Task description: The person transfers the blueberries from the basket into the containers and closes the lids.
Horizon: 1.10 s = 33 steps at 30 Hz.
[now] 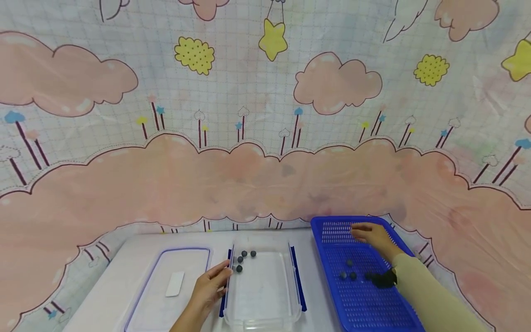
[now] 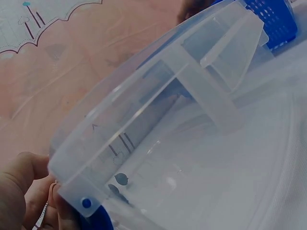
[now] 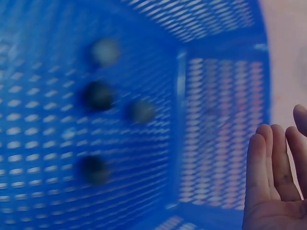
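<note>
With loosely bent fingers, my left hand (image 1: 209,283) touches the clear box (image 1: 265,295), perhaps steadying it, its walls penning in dark balls (image 1: 253,253), while my right hand (image 1: 376,240), fingers extended, grasping nothing, hovers above the blue basket (image 1: 365,306) containing four similar balls (image 1: 349,263).

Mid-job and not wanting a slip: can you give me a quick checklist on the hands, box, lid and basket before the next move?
1. Right hand empty: ok, fingers straight, by the basket's far end.
2. Left hand at the box: ok, touching its left side; how firmly, cannot tell.
3. Box uncovered: ok, the lid lies to its left.
4. Balls in the box together: ok, four grouped toward the far left.
5. Basket emptied of balls: not ok, four balls in the basket lie on its floor.
</note>
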Motion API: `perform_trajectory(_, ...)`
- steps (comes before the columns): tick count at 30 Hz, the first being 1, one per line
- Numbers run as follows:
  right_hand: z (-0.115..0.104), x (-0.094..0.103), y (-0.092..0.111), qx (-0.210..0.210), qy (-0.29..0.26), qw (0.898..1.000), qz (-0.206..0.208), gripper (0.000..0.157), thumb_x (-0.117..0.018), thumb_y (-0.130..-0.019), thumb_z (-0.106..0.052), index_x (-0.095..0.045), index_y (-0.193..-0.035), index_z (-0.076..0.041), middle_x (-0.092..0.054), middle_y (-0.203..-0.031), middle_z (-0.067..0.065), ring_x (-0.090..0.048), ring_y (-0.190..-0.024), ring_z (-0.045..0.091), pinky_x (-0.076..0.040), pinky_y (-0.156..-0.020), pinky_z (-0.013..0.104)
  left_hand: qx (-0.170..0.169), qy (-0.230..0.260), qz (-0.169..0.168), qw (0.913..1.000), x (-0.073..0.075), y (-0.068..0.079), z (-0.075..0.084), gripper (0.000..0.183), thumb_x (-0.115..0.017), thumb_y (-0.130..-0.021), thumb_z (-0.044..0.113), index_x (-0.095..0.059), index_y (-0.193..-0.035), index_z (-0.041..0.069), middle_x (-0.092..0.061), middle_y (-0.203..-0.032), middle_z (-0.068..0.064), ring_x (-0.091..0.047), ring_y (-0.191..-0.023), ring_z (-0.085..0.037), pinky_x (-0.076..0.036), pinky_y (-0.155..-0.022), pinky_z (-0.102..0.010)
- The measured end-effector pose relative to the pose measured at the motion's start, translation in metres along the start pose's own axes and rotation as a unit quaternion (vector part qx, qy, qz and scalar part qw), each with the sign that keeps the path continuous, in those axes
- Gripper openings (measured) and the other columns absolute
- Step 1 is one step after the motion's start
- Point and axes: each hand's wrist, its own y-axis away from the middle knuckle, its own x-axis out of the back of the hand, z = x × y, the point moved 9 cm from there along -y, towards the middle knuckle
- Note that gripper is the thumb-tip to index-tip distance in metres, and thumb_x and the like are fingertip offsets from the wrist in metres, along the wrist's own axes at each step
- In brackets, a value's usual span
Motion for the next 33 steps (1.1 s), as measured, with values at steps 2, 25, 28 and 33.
perform_trajectory(2, 0.014, 0.0, 0.005, -0.003, 0.007, 1.0, 0.005, 0.048, -0.059, -0.1, -0.019, -0.05, -0.132, 0.015, -0.055, -0.132, 0.032, -0.06, -0.117, 0.039, -0.048, -0.099, 0.047, 0.004, -0.007, -0.001, 1.0, 0.001, 0.0, -0.002, 0.042, -0.073, -0.089, 0.017, -0.065, -0.129, 0.009, -0.066, -0.092, 0.007, -0.056, -0.084, -0.013, -0.051, -0.069, -0.025)
perform_trajectory(25, 0.057, -0.031, 0.022, -0.029, 0.107, 0.994, -0.022, 0.03, -0.073, -0.086, -0.007, -0.068, -0.11, 0.009, -0.07, -0.104, 0.018, -0.066, -0.095, 0.031, -0.054, -0.085, 0.047, 0.007, -0.001, 0.005, 1.0, 0.005, -0.002, -0.004, 0.046, -0.074, -0.088, 0.018, -0.063, -0.131, 0.007, -0.066, -0.087, 0.007, -0.054, -0.08, -0.013, -0.051, -0.065, -0.025)
perform_trajectory(28, 0.058, -0.032, 0.022, -0.026, 0.126, 0.992, -0.018, 0.026, -0.074, -0.084, -0.006, -0.07, -0.107, 0.007, -0.07, -0.102, 0.017, -0.065, -0.094, 0.031, -0.054, -0.084, 0.048, 0.008, -0.001, 0.006, 0.9999, 0.005, -0.001, -0.004, 0.045, -0.074, -0.088, 0.018, -0.064, -0.13, 0.008, -0.066, -0.088, 0.007, -0.054, -0.081, -0.013, -0.05, -0.066, -0.025)
perform_trajectory(33, 0.06, -0.031, 0.022, -0.025, 0.138, 0.99, -0.003, 0.021, -0.074, -0.082, -0.004, -0.072, -0.101, 0.006, -0.071, -0.096, 0.013, -0.065, -0.09, 0.028, -0.053, -0.081, 0.048, 0.01, -0.005, 0.003, 0.9999, 0.004, 0.001, -0.002, 0.044, -0.074, -0.088, 0.017, -0.065, -0.13, 0.009, -0.067, -0.091, 0.007, -0.055, -0.084, -0.015, -0.05, -0.069, -0.027)
